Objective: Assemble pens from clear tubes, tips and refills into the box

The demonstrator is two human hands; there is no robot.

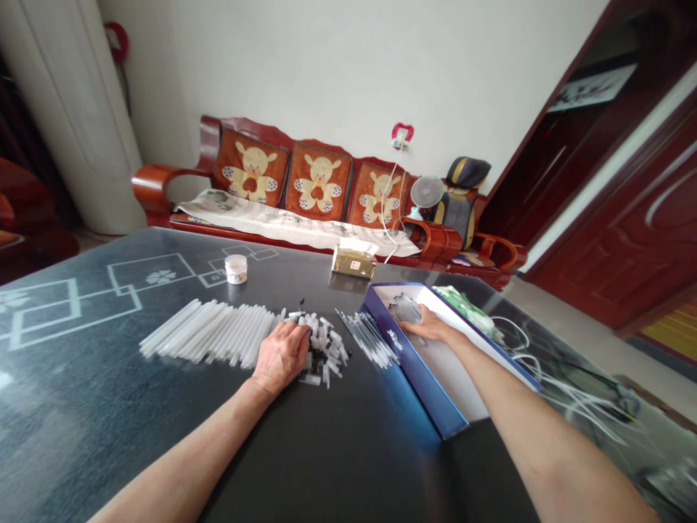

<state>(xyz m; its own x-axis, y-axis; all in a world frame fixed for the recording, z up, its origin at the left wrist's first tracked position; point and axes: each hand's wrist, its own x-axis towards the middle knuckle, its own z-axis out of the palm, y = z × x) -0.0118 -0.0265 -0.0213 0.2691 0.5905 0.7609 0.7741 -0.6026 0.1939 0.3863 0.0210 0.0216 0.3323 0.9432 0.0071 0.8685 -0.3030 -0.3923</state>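
My left hand (280, 354) rests knuckles-up on the dark table, fingers curled down into a pile of small clear caps (325, 346); what the fingers grip is hidden. A row of clear plastic tubes (210, 331) lies just left of it. My right hand (428, 328) reaches into a blue-edged white box (430, 378), fingers down on a cluster of thin pieces (406, 309) at its far end. Between the hands lies a bundle of thin pen refills (367, 336).
A small white jar (236, 268) and a tissue box (353, 261) stand farther back on the table (81, 407). White cables (566, 385) and a green packet (468, 309) lie right of the box. A red wooden sofa (305, 196) lines the wall.
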